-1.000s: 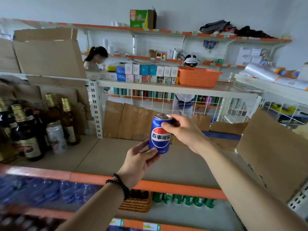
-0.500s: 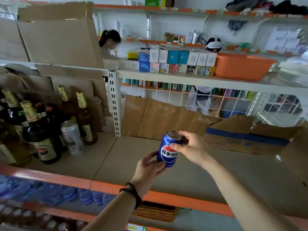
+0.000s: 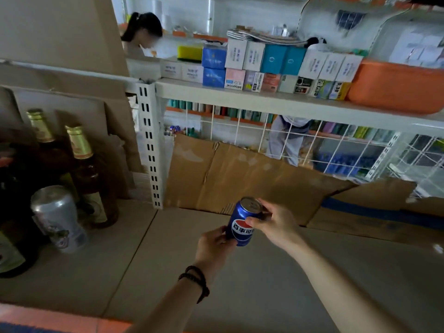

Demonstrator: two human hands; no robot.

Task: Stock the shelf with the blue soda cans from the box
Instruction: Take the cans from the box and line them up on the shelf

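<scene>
Flat beige shelf (image 3: 276,272), both hands gripping glossy blue can (image 3: 242,223)

I see the blue soda can (image 3: 243,222) carried deeper over the shelf (image 3: 276,280) and lower than a second ago, now tilted, close to the cardboard at the back. Both hands have travelled forward with it; my view has closed in.

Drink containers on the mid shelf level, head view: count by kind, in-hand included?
Blue soda can: 1, gripped by the left hand and the right hand.
Silver can: 1, standing on the shelf.
Gold-foil-capped brown bottles: 2 plainly visible; more dark bottles at the left edge are too cut off to count.
Total: 4 countable.
</scene>
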